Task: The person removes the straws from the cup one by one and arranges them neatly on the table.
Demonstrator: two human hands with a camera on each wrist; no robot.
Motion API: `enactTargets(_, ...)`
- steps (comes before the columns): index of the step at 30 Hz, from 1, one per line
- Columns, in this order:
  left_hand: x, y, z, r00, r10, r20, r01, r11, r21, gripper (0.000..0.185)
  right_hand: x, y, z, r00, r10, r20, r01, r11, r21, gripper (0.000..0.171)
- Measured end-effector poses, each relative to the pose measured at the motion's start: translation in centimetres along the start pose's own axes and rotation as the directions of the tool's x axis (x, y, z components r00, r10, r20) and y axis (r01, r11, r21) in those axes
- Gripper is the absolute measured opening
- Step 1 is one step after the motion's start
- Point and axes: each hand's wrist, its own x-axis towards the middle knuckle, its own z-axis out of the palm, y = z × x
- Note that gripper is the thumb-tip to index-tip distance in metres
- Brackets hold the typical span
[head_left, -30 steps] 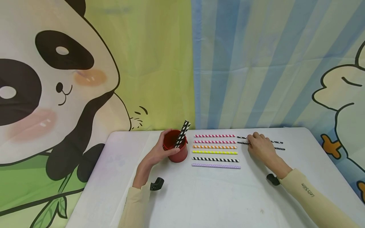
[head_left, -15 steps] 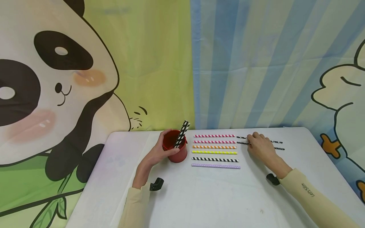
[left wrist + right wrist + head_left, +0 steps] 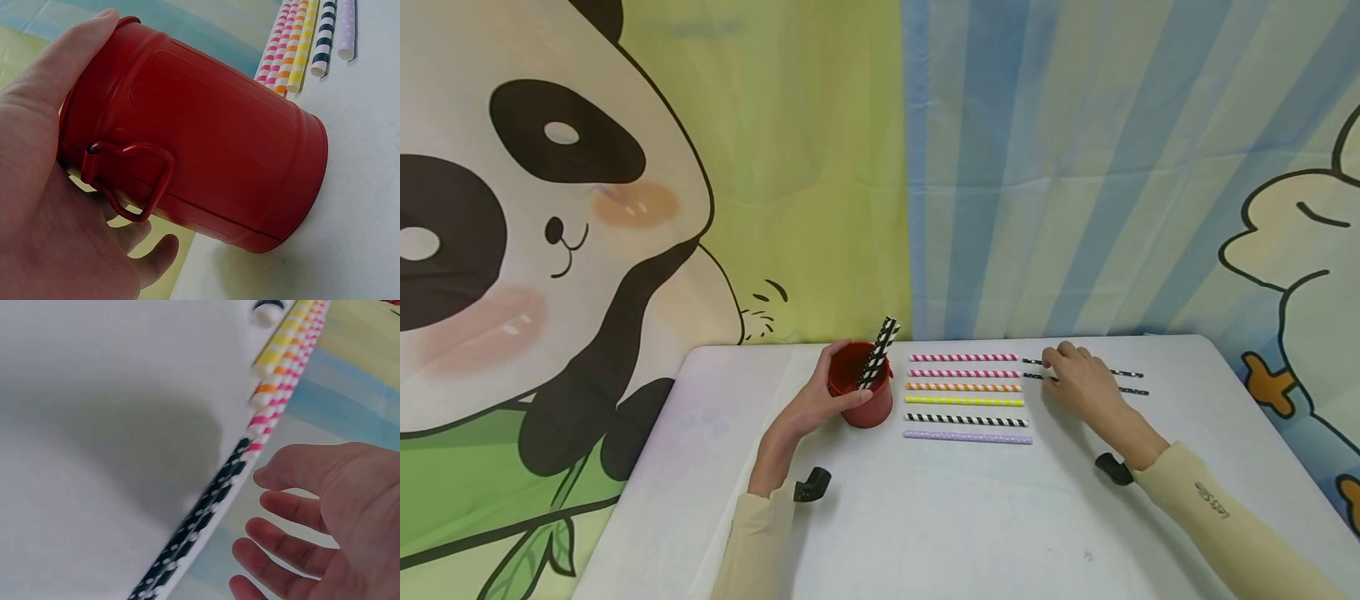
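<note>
The left grip [image 3: 835, 392] is clasping the red bucket [image 3: 863, 392] on the surface [image 3: 970, 508]. The right grip [image 3: 1078, 385], fingers released, is hovering over the black dotted straws [image 3: 1131, 374] just beneath it; pinching one straw cleanly seems wisest.

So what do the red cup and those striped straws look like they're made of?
The red cup looks like painted metal: a smooth, slightly glossy wall with pressed ridges and a thin wire-like handle, though moulded plastic can't be ruled out. The striped straws look like matte paper, with printed spiral bands and no shine.
</note>
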Motion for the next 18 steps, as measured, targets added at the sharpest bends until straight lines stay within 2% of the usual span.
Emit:
enactTargets(6, 0.1, 0.0, 0.0, 1.000, -0.003, 0.000, 0.003, 1.000, 0.002, 0.092, 0.2, -1.9, -0.9, 1.000, -0.015, 0.027, 0.014, 0.999, 0.035, 0.025)
enactTargets(11, 0.0, 0.1, 0.0, 1.000, -0.006, -0.001, 0.006, 1.000, 0.006, 0.091, 0.3, -3.3, -1.1, 0.998, -0.058, -0.014, 0.059, 0.995, 0.085, 0.026)
enactTargets(15, -0.1, 0.2, 0.0, 1.000, -0.004, -0.004, 0.004, 1.000, 0.008, 0.090, 0.6, -4.4, -1.0, 0.994, -0.078, -0.070, 0.090, 0.980, 0.180, 0.026)
enactTargets(18, -0.1, 0.1, 0.0, 1.000, -0.006, -0.005, 0.006, 1.000, 0.006, 0.090, 0.8, -5.4, -1.1, 0.995, -0.062, -0.078, 0.082, 0.953, 0.292, 0.026)
